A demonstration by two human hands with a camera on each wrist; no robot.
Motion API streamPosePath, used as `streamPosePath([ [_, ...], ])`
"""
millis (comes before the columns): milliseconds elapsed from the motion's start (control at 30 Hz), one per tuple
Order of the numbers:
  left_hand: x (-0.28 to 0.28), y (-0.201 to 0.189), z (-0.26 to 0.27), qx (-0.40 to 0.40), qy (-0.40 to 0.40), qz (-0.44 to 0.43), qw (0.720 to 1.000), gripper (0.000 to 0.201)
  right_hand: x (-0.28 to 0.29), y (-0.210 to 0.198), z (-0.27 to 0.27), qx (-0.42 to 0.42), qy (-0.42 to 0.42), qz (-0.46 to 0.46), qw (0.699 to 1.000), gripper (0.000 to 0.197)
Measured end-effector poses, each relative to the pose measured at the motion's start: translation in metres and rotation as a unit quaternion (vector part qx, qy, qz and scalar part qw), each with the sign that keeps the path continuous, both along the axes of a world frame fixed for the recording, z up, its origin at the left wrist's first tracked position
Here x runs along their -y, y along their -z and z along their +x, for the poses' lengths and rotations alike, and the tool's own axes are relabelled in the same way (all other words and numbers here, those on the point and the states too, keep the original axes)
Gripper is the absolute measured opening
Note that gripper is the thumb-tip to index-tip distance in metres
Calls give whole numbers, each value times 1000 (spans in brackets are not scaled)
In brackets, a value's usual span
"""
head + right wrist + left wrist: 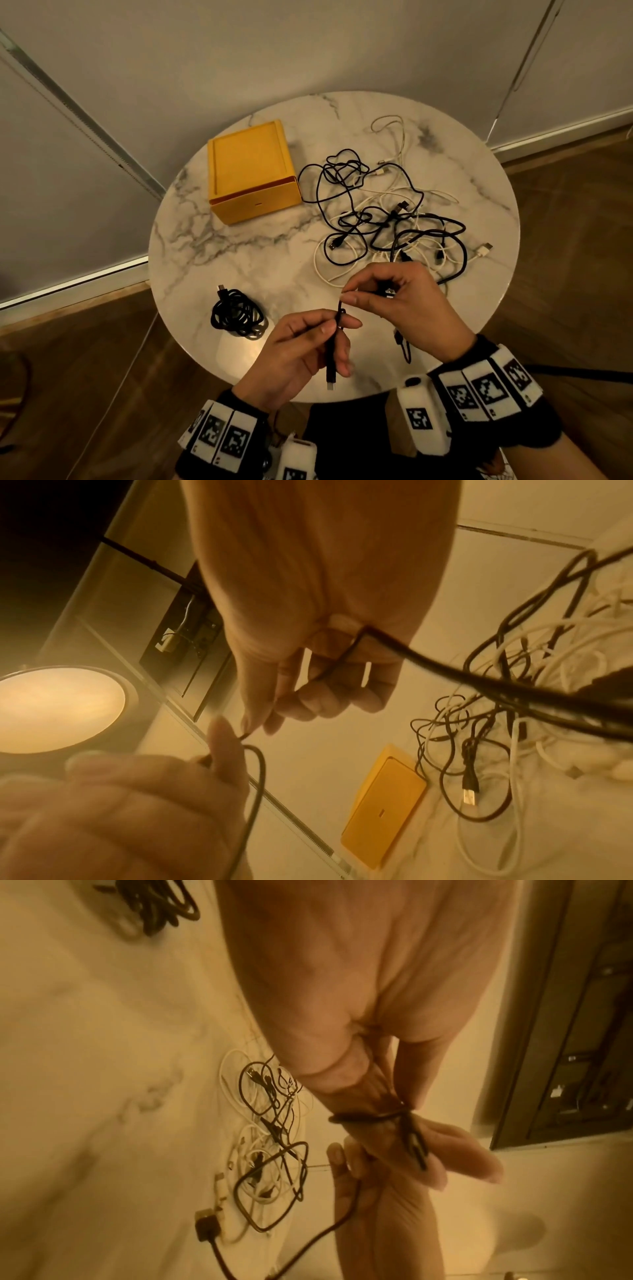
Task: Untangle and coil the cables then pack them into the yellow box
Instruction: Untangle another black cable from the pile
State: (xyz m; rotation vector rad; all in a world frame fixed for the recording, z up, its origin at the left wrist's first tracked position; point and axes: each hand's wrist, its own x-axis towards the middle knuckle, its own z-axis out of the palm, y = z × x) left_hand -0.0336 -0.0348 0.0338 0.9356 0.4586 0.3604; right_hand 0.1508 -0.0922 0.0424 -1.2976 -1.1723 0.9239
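Both hands work over the lower middle of the head view, above the near edge of the round white marble counter (239,246). Left hand (301,356) pinches a thin black cable (331,359) between thumb and fingers; its plug end hangs down below the hand. Right hand (397,305), just up and right of the left, pinches the same cable's upper part with fingertips curled, more of the cable trailing under its palm. Small loop or knot sits between the two hands.

Tangled pile of black and white cables (387,219) lies at centre right of the frame, still loose on the counter. A coiled black cable bundle (238,317) sits at lower left of the counter, just left of the left hand. Square yellow box (251,171), lid closed, stands at upper left of the counter, beside the tangle.
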Motion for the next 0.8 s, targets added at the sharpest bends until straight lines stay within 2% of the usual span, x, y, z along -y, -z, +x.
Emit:
streamPosePath([
  [200, -1, -6, 1, 43, -1, -43, 998, 28, 0, 2, -9, -80, 14, 1, 997, 12],
  [400, -1, -7, -1, 75, 31, -105, 991, 27, -2, 4, -12, -87, 3, -1, 996, 16],
  [467, -1, -7, -1, 77, 14, -101, 992, 25, -1, 4, -15, -71, 0, -10, 997, 16],
  [633, -13, -8, -3, 71, -85, -69, 991, 23, 3, 11, -19, -36, 9, -52, 998, 12],
  [800, -18, -8, -3, 57, -81, -31, 995, 24, 8, 12, -32, -25, -60, -96, 993, 17],
])
